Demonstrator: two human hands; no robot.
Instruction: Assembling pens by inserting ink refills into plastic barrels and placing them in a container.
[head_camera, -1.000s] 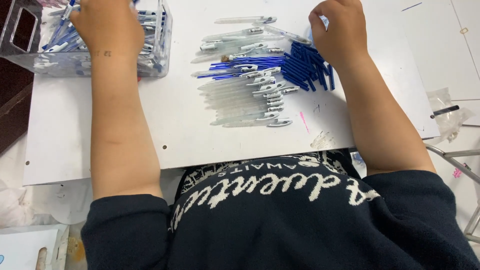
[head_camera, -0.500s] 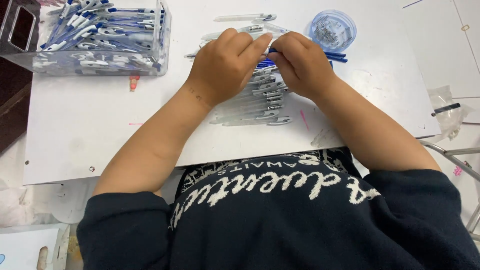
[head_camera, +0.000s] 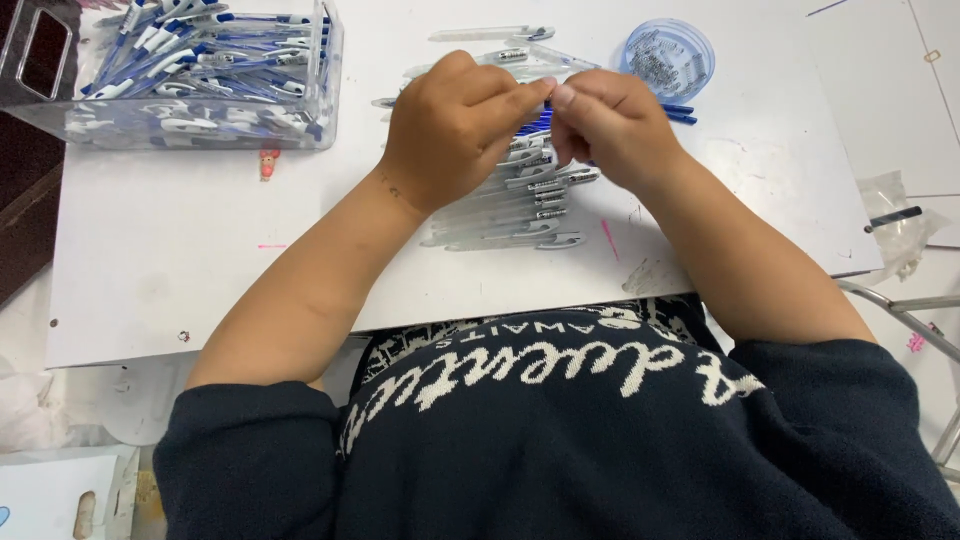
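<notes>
Left hand and right hand pinch one blue pen part together above the loose pen barrels; clear bin at 10 o'clock holds many finished pens, dozens of barrels left.

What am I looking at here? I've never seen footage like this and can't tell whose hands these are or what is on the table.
A camera worn on a person's head looks down at their own two bare hands. The left hand and right hand meet over a row of clear pen barrels on a white table, pinching a small blue part hidden between the fingers. A clear bin of pens stands at the far left, a small round tub at the far right.
</notes>
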